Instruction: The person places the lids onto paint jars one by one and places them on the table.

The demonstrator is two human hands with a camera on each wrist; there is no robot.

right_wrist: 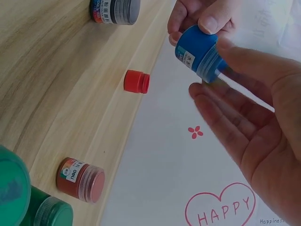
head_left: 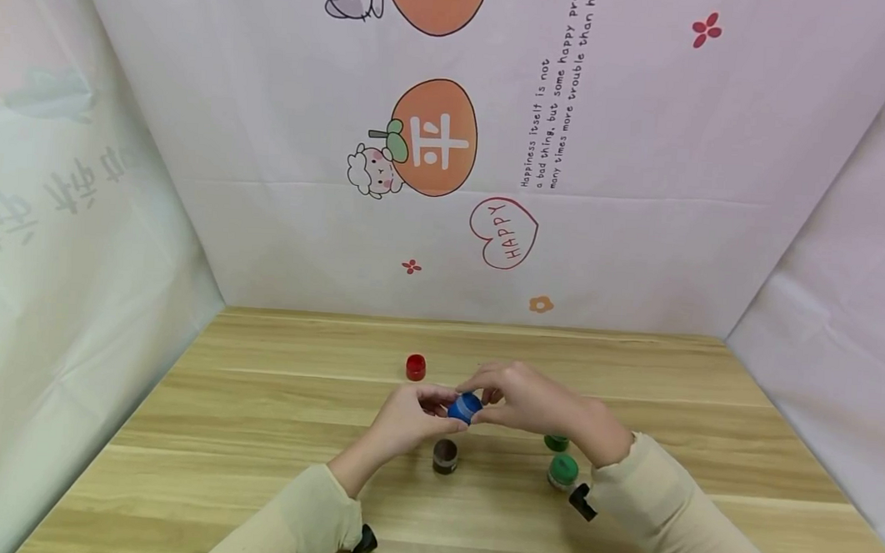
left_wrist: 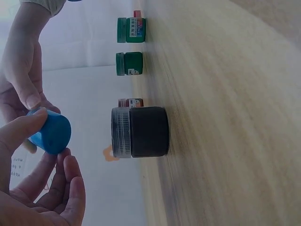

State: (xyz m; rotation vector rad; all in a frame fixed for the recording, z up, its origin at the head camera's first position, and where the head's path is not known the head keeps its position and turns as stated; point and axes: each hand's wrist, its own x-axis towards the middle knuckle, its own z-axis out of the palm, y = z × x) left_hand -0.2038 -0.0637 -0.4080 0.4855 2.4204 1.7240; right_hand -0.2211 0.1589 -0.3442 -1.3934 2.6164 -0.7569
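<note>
A small blue paint jar is held up over the table between both hands. My left hand grips its body between thumb and fingers, as the left wrist view shows with the jar's blue base turned toward the camera. The right hand pinches the clear ribbed lid with its thumb and fingertips. Just below the hands stands a black paint jar with a clear lid. A little beyond them is a small red jar with a narrower neck.
Two green jars, one nearer and one behind it, stand by the right forearm. A reddish-brown jar shows in the right wrist view. White printed sheets wall the wooden table at the back and sides.
</note>
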